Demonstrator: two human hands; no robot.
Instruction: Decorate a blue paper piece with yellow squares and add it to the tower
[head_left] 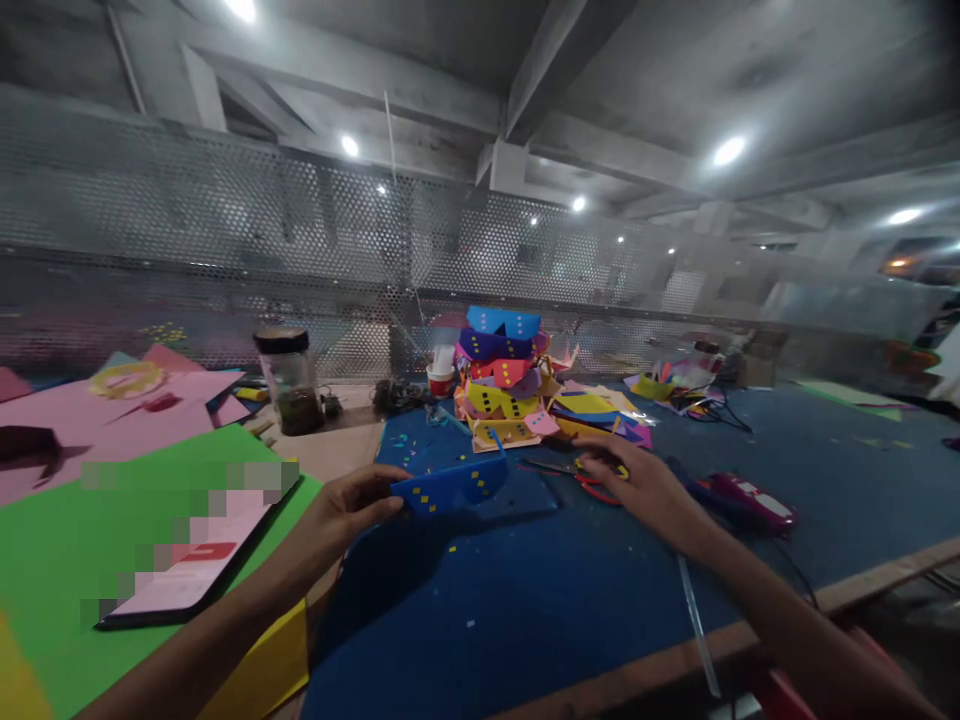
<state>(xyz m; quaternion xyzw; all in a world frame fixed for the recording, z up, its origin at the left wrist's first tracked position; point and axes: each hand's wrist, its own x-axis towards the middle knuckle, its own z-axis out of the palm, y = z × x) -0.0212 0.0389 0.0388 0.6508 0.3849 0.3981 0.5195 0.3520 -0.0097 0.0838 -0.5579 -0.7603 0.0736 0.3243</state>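
My left hand (352, 510) pinches the left end of a blue folded paper piece (450, 487) dotted with small yellow squares, holding it just above the blue sheet (570, 590) on the table. My right hand (637, 485) lies palm down over red-handled scissors (592, 487), fingers curled on them. Behind both hands rises a stack of similar folded paper pieces (506, 385) in blue, purple, red, yellow and pink.
A phone (199, 555) lies on a green sheet (67, 560) at the left, with pink paper (112, 415) behind it. A dark-lidded jar (289, 380) and a small red cup (440, 380) stand at the back. A red glue gun (750, 500) lies right. A mesh screen (300, 270) borders the table's far side.
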